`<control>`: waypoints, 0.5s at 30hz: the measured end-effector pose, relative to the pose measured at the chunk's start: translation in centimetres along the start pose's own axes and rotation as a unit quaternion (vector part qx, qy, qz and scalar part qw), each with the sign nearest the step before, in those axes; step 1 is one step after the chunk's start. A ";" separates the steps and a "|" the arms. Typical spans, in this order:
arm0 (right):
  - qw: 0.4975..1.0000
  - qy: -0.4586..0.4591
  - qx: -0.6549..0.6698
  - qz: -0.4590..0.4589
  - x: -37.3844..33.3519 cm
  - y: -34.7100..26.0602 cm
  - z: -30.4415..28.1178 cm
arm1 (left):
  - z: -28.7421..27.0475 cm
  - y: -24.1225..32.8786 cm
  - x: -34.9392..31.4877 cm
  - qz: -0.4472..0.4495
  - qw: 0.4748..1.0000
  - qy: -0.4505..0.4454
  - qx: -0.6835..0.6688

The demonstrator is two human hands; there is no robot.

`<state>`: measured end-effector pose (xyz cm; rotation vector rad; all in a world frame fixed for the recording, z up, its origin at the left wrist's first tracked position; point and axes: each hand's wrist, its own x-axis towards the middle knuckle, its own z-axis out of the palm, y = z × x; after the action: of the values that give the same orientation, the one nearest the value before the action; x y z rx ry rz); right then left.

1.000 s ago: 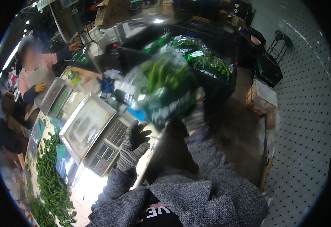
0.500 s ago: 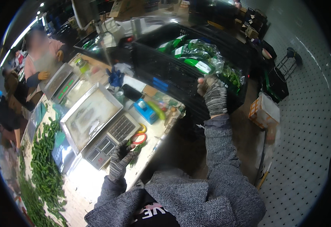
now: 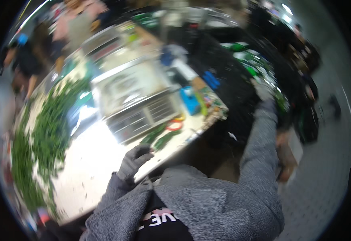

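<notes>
Reference point: the near scale (image 3: 133, 114), tray on top, on the table (image 3: 93, 164).

Right hand (image 3: 264, 90): gloved, arm stretched well out to the person's right of the scale, at the bags (image 3: 257, 66). Bags lie in the black crate (image 3: 223, 90), beyond the table corner on that same side; green print, clear film. Hand touches or nearly touches them; blurred, so I cannot tell whether its fingers grip.

Left hand (image 3: 134, 161): gloved, on the person's side of the scale, over the table edge. Fingers half curled, tips just beside a few loose peppers (image 3: 159, 137); I cannot tell whether they pinch one.

Right of the scale: scissors (image 3: 174, 125), close by; blue box (image 3: 189, 100), slightly farther. Left of it: pepper heap (image 3: 55, 128). Behind it: second scale (image 3: 101, 42), co-worker (image 3: 77, 26) standing past that.
</notes>
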<state>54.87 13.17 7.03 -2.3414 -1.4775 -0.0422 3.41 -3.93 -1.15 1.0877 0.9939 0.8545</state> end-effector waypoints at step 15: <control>0.978 0.003 -0.182 0.103 10.0 9.7 0.4 | -11.5 -8.6 -8.3 -0.057 0.934 0.252 0.246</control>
<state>67.81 18.26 5.97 -2.7697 -1.3045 -0.2878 -9.53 -10.29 -9.40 1.2369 1.7554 0.8278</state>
